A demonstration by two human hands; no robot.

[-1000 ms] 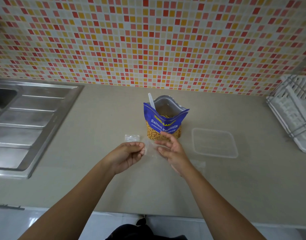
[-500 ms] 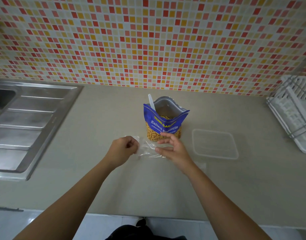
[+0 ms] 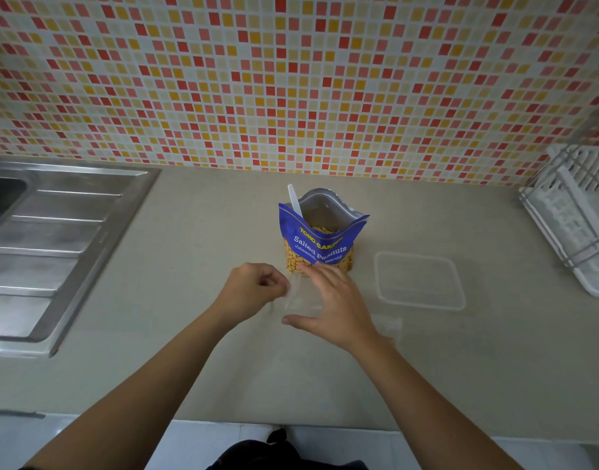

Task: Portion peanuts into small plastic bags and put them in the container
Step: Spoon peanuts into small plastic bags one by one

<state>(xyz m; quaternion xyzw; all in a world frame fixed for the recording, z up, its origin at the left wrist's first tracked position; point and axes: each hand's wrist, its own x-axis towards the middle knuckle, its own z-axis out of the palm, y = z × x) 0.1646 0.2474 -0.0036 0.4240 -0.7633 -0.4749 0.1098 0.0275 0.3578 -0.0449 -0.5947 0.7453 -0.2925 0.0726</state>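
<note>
A blue pouch of salted peanuts (image 3: 320,245) stands open on the counter, with a white spoon (image 3: 294,201) sticking out of it. Just in front of the pouch, my left hand (image 3: 254,290) is closed in a pinch on the left edge of a small clear plastic bag (image 3: 299,298). My right hand (image 3: 337,300) lies over the bag's right side with thumb and fingers spread apart. An empty clear plastic container (image 3: 420,259) sits to the right of the pouch. The bag shows no peanuts inside.
More clear bags (image 3: 389,325) lie flat beside my right wrist. A steel sink with a draining board (image 3: 53,245) fills the left side. A white dish rack (image 3: 576,215) stands at the far right. The tiled wall rises behind the counter.
My left hand drew the small bag in and closed into a fist on it. My right hand went from pinching the bag to lying spread over it. The view has shifted closer.
</note>
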